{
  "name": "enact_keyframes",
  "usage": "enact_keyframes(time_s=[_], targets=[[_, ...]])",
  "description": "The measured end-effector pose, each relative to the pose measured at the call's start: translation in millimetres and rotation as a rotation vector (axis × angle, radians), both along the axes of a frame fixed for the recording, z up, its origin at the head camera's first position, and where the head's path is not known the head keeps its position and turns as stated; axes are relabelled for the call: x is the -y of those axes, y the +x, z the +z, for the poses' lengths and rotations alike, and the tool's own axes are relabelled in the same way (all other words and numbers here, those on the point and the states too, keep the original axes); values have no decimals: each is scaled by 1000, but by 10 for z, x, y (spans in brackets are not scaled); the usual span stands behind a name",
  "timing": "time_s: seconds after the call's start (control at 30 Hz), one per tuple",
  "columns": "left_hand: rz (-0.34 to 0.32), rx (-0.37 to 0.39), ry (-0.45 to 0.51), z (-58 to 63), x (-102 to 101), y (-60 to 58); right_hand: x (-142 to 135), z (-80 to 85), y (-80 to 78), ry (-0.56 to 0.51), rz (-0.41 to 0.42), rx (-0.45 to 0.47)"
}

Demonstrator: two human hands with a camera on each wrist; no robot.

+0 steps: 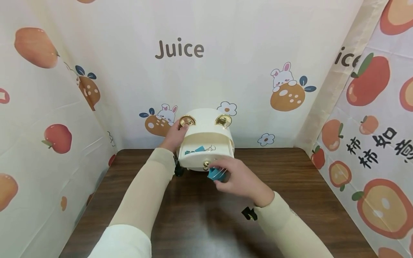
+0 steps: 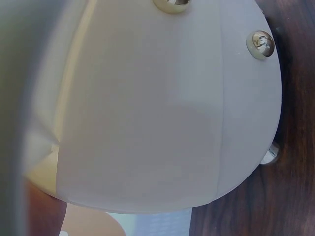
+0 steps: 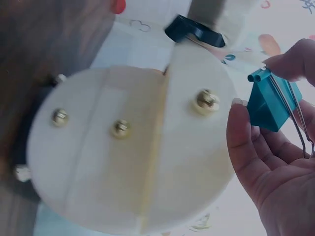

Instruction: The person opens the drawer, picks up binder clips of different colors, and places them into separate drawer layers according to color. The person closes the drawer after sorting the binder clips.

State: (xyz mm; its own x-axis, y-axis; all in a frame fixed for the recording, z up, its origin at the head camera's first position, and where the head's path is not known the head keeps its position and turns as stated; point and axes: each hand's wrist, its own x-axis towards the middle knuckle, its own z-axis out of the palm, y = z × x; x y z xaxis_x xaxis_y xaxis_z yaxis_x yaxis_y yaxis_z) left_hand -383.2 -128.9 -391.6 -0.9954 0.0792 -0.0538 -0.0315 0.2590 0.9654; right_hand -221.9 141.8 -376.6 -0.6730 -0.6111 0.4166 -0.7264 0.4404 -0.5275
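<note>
A small white drawer box (image 1: 206, 123) with two gold round pieces on top stands at the back of the table. Its upper drawer (image 1: 193, 157) is pulled out, and teal binder clips (image 1: 195, 150) lie inside. My left hand (image 1: 175, 137) holds the box at its left side, thumb by the left gold piece; its other fingers are mostly hidden. In front of the drawer, my right hand (image 1: 237, 177) pinches a large teal binder clip (image 3: 270, 102) between thumb and fingers. The right wrist view shows this clip's wire handles pointing toward the palm.
Gold knobs (image 3: 120, 129) stick out from the box front, and small feet (image 2: 269, 154) lift it off the dark wooden table (image 1: 290, 179). Fruit-printed cloth (image 1: 242, 53) hangs behind and at both sides. Black wrist mounts (image 1: 249, 213) sit by the sleeves.
</note>
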Motion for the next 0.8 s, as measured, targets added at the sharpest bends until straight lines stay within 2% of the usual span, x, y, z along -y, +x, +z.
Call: enact_keyframes(time_s=[0.2,0.37,0.63,0.8], targets=[[-8,-4,12,13,0,-3,24,266,-115,-15,-44,-15],[-7,12,6,13,2,-3,68,420,-252,-41,-87,-4],[-5,18,-4,15,-5,14,61,610,-533,-52,-223,158],[-5,1,0,11,4,17,38,622,-699,-55,-295,219]])
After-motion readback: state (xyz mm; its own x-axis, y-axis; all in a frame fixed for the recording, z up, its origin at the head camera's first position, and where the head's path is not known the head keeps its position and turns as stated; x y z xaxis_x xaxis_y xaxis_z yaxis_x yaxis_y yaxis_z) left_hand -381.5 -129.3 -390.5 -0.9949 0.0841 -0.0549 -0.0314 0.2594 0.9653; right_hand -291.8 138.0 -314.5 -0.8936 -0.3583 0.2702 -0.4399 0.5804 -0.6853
